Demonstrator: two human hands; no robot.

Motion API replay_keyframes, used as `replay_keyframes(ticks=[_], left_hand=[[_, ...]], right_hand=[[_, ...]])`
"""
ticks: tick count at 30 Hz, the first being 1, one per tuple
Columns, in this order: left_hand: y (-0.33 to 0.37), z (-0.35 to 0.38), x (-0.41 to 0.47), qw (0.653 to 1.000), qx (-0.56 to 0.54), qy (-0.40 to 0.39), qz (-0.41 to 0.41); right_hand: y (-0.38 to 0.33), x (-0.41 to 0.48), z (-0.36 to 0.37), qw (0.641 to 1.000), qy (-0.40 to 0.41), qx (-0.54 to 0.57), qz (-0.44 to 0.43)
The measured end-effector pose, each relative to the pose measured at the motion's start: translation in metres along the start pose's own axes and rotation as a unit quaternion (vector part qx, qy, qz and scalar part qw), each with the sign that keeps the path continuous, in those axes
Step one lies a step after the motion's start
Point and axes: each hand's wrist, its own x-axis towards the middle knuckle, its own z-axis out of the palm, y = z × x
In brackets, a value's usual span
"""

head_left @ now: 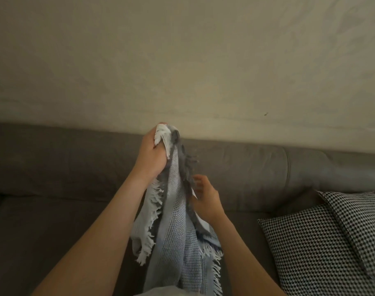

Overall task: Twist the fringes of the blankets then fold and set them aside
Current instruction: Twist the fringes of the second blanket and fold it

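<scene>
Presently, the pale blue waffle-weave blanket (173, 227) hangs bunched between the two forearms, its lower end running out of view at the bottom edge. Its loose white fringe (152, 201) trails down the left side in uneven tufts, and more shows low on the right.

The right hand (206, 199) sits against the blanket's dark grey fringed edge (188, 165) with fingers curled. The fingers are blurred, so I cannot tell whether they pinch a strand or only touch it. Above it, the left hand (153, 152) is clenched round the gathered top of the blanket and, in my judgement, carries its whole weight.

Risks noted:
- If the left fist slackens, the bunch likely slides down and the sorted edge is lost.
- White and grey strands lie crowded together, so a twist may catch neighbouring tufts and knot them.
- The unseen lower end may drag or snag.

Behind lies the grey fabric sofa (64, 221), with a black-and-white houndstooth cushion (323, 242) on the right of its seat, well apart from the blanket. Beyond it is the plain beige wall (182, 60).
</scene>
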Motion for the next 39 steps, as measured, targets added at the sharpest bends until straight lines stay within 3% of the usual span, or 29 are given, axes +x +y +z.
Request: replay_keyframes(ticks=[7, 10, 13, 17, 22, 23, 27, 29, 33, 35, 37, 39], left_hand=[[0.009, 0.000, 0.019, 0.998, -0.067, 0.005, 0.017], [0.014, -0.003, 0.025, 0.997, -0.052, 0.034, 0.039], [0.013, -0.006, 0.037, 0.995, 0.038, 0.067, 0.061], [-0.007, -0.008, 0.060, 0.980, 0.117, 0.160, -0.007], [-0.005, -0.015, 0.077, 0.956, 0.156, 0.248, -0.009], [-0.002, -0.017, 0.081, 0.952, 0.157, 0.262, -0.007], [0.005, -0.028, 0.089, 0.939, 0.185, 0.291, 0.007], [0.002, -0.032, 0.089, 0.933, 0.196, 0.302, -0.004], [0.001, -0.031, 0.086, 0.930, 0.204, 0.304, -0.015], [0.006, -0.028, 0.085, 0.935, 0.197, 0.296, -0.005], [0.012, -0.029, 0.083, 0.935, 0.194, 0.296, 0.002], [0.013, -0.034, 0.084, 0.933, 0.194, 0.303, -0.006]], right_hand=[[-0.008, 0.016, 0.017, 0.996, -0.036, -0.067, 0.040], [-0.009, 0.023, 0.025, 0.992, 0.040, -0.080, 0.085], [-0.008, 0.028, 0.021, 0.988, 0.097, -0.050, 0.111], [-0.030, 0.033, -0.001, 0.981, 0.177, -0.029, 0.077], [-0.066, 0.020, -0.028, 0.914, 0.402, 0.036, 0.025], [-0.065, 0.013, -0.026, 0.916, 0.399, 0.027, 0.018], [-0.044, -0.006, -0.011, 0.965, 0.224, -0.125, 0.052], [-0.053, 0.001, -0.023, 0.956, 0.280, -0.085, 0.026], [-0.112, 0.024, -0.067, 0.894, 0.442, -0.052, -0.048], [-0.140, 0.032, -0.077, 0.873, 0.479, -0.033, -0.090], [-0.152, 0.041, -0.077, 0.898, 0.416, -0.071, -0.122], [-0.153, 0.048, -0.082, 0.932, 0.319, -0.144, -0.093]])
